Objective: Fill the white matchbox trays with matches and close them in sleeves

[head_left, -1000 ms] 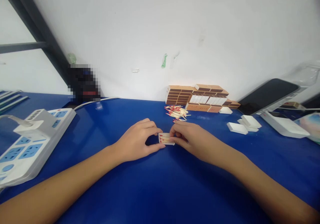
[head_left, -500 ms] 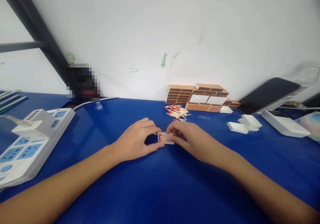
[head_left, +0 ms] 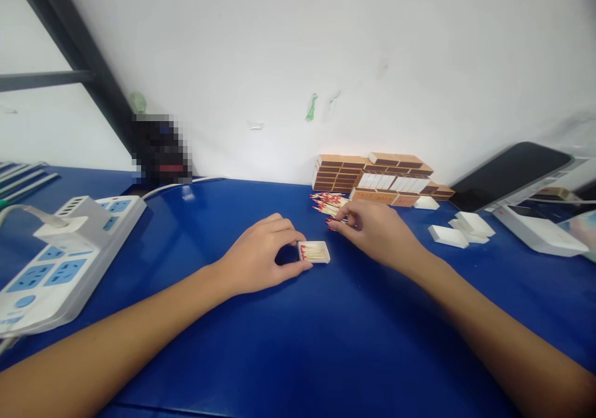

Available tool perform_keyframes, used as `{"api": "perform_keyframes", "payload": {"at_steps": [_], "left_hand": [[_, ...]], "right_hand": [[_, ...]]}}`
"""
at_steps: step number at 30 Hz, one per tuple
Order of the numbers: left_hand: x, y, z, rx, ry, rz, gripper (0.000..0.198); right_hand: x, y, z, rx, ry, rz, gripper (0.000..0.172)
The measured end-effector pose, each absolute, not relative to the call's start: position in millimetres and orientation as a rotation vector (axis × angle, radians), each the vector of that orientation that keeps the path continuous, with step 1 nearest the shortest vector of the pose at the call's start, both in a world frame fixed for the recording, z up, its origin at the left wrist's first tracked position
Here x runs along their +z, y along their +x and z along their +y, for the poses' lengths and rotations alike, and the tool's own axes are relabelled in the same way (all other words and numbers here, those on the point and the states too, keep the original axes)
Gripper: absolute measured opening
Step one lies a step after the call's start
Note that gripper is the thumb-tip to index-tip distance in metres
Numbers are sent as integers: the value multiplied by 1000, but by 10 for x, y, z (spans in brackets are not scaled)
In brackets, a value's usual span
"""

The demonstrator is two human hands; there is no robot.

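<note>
A small white matchbox tray (head_left: 326, 255) lies on the blue table with several red-headed matches (head_left: 315, 254) inside. My left hand (head_left: 267, 253) holds its left end between thumb and forefinger. Beyond it to the right is a loose pile of matches (head_left: 328, 202). At the near side of that pile my right hand (head_left: 375, 228) pinches matches, their red heads showing by the fingertips. How many it has is hidden by the fingers.
Stacked brown matchboxes (head_left: 344, 172) stand against the wall behind the pile. Several white trays (head_left: 449, 236) lie at the right, near a phone on a stand (head_left: 516, 176). A white power strip (head_left: 69, 269) with a plugged-in cable occupies the left side.
My right hand has left the tray and moved up and right to the match pile, its fingers now closed at the matches. The left hand stays on the tray. The view has shifted slightly.
</note>
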State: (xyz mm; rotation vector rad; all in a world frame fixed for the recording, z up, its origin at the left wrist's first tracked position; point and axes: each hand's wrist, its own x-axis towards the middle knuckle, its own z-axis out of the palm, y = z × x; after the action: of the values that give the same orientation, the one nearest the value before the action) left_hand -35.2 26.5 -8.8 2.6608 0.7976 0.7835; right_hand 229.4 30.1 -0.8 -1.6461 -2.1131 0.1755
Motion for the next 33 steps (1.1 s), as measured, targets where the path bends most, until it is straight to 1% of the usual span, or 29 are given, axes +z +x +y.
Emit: {"api": "perform_keyframes", "payload": {"at_steps": [2, 5, 12, 19, 24, 29, 33], "left_hand": [[-88, -351, 262, 781, 2667, 799, 31], [-83, -354, 263, 774, 2666, 803, 31], [-84, -359, 270, 741, 2663, 805, 32], [-55, -364, 259, 720, 2659, 826, 29], [-58, -369, 281, 725, 2657, 841, 29], [-66, -360, 275, 715, 2664, 848, 30], [-62, -354, 256, 728, 2664, 815, 32]], "right_hand": [[-29, 2347, 339, 139, -1681, -2187, 24], [-10, 2425, 336, 178, -1657, -2254, 26], [6, 2464, 370, 418, -1632, -2237, 37], [-28, 2489, 335, 401, -1554, -2299, 41], [27, 2488, 278, 408, -1511, -2293, 35], [81, 2268, 104, 488, -1391, -2360, 30], [74, 2109, -20, 511, -1358, -2432, 20]]}}
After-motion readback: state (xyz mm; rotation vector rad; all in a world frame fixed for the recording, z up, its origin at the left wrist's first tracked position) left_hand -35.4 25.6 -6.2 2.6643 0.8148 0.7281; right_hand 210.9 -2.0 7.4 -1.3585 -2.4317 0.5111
